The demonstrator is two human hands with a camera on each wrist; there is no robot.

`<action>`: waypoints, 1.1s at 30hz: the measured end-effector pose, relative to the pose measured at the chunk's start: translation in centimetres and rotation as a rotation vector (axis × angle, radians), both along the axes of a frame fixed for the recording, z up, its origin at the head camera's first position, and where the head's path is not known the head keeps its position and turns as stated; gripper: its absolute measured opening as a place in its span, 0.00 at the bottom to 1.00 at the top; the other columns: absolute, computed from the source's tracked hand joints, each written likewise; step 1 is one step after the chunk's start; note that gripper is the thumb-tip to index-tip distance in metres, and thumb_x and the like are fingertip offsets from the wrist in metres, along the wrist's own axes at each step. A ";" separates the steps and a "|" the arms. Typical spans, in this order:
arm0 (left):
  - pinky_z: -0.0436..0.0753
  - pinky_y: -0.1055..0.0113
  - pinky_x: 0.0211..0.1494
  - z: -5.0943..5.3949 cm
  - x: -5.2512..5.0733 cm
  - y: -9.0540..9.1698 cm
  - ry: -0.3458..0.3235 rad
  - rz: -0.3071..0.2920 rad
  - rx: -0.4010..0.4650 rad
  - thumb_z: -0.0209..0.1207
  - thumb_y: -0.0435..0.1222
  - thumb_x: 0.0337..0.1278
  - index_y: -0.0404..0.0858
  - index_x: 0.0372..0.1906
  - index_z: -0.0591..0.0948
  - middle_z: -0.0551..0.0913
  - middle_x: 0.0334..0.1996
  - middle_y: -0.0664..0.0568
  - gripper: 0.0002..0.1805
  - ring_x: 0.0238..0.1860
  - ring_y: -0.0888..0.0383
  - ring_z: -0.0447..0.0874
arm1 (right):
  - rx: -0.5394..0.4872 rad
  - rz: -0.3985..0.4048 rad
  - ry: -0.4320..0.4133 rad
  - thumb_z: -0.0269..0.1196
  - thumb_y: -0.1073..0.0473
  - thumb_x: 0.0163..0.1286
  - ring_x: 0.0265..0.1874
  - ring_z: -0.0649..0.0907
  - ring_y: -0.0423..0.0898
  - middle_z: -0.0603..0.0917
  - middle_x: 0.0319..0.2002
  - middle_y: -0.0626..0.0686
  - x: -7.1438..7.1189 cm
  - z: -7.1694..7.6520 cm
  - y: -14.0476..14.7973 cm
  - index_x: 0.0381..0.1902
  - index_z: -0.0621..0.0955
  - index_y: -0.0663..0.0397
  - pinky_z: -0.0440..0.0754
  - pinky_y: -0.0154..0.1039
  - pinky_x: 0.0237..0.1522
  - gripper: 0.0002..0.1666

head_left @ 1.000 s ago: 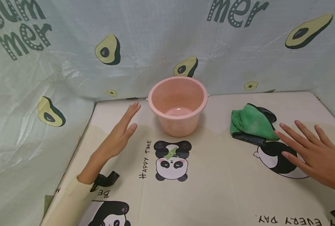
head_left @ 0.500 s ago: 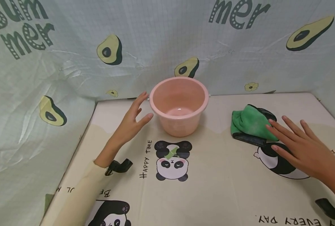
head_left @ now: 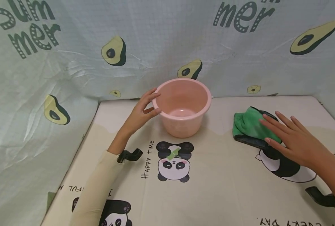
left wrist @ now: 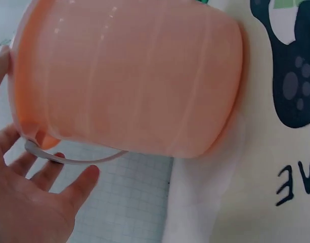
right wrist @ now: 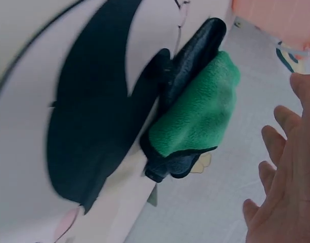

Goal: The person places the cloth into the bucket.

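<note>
Head view: loose left grip [head_left: 140,113] touches round pink plastic bucket [head_left: 182,126] upper centre, empty right grip [head_left: 297,144] hovers near bunched green cloth [head_left: 247,124] right, so touching's done, handling isn't imo.

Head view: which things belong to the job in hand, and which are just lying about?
Likely in the job:
pink bucket, left hand at its rim
green cloth, right hand near it
black item partly under the cloth, unclear what

Likely just surroundings:
panda-print table covering
avocado-print backdrop
</note>
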State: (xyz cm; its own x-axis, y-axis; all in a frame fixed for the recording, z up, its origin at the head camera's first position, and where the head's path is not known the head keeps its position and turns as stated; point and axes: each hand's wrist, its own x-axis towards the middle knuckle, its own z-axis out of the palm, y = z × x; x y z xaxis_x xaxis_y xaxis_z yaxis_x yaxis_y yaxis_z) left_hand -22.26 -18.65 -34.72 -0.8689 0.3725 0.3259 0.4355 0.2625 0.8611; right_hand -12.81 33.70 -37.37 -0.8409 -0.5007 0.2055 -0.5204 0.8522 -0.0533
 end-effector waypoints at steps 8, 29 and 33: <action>0.65 0.40 0.76 -0.7 -0.2 -0.1 -0.019 -0.020 0.047 0.64 0.44 0.67 0.43 0.70 0.73 0.54 0.79 0.63 0.29 0.80 0.57 0.51 | -0.030 0.056 -0.065 0.61 0.46 0.75 0.81 0.42 0.58 0.53 0.81 0.56 -2.1 0.0 -0.1 0.83 0.52 0.38 0.37 0.67 0.78 0.46; 0.56 0.44 0.81 0.4 1.2 0.5 -0.063 -0.031 0.098 0.67 0.48 0.64 0.33 0.72 0.69 0.50 0.81 0.50 0.38 0.81 0.53 0.44 | -0.307 0.159 -0.381 0.72 0.61 0.64 0.76 0.58 0.41 0.65 0.74 0.64 -7.4 -0.3 0.8 0.76 0.68 0.51 0.63 0.35 0.72 0.44; 0.50 0.56 0.84 1.5 2.1 0.7 -0.053 -0.012 0.108 0.69 0.49 0.61 0.32 0.71 0.71 0.54 0.80 0.47 0.40 0.81 0.55 0.47 | -0.287 0.131 -0.470 0.73 0.59 0.63 0.76 0.59 0.59 0.61 0.76 0.63 -8.0 0.1 0.7 0.76 0.68 0.49 0.63 0.45 0.73 0.45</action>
State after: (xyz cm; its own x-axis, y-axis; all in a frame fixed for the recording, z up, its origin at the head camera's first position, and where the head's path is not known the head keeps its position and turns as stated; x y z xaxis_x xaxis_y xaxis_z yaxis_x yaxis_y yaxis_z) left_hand -20.16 -17.93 -33.24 -0.8819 0.3480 0.3182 0.3910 0.1625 0.9059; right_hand -20.81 34.37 -37.27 -0.8094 -0.5864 -0.0325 -0.4854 0.6992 -0.5249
